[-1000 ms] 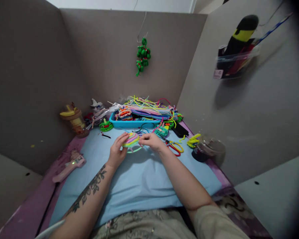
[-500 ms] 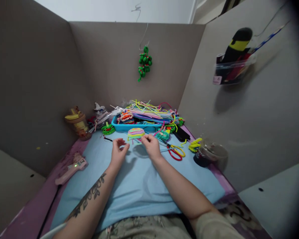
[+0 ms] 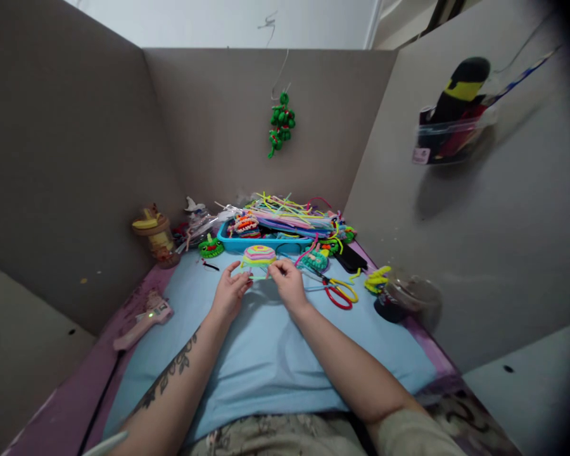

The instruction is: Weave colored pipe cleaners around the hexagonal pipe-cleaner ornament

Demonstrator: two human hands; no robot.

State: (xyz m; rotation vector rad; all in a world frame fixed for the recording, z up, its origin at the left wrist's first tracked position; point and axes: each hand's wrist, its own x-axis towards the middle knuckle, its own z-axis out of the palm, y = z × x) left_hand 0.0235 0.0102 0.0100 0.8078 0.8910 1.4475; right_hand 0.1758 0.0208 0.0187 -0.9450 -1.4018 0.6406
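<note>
A domed piece of pink, yellow and lilac striped pipe cleaners [image 3: 259,254] hangs above the blue cloth, with a few loose strands below it. My right hand [image 3: 289,282] pinches it at its right lower edge, thumb and fingers pressed together. To the left, my left hand [image 3: 228,291] has its thumb and fingers apart, fingertips against or very near the pale green strand under the piece. Scissors [image 3: 341,292] with red and yellow handles lie right of my right hand, beside a teal pipe-cleaner piece [image 3: 315,258].
A blue tray [image 3: 266,243] heaped with pipe cleaners [image 3: 289,218] stands at the back. A pink glue gun [image 3: 142,326] with a green light lies left. A cup [image 3: 156,237] is at back left, a clear jar [image 3: 411,296] at right. Grey panels surround the table.
My left hand has moved in toward the striped piece, its fingers reaching the strand below. My right hand keeps its pinch. The whole view has shifted slightly.
</note>
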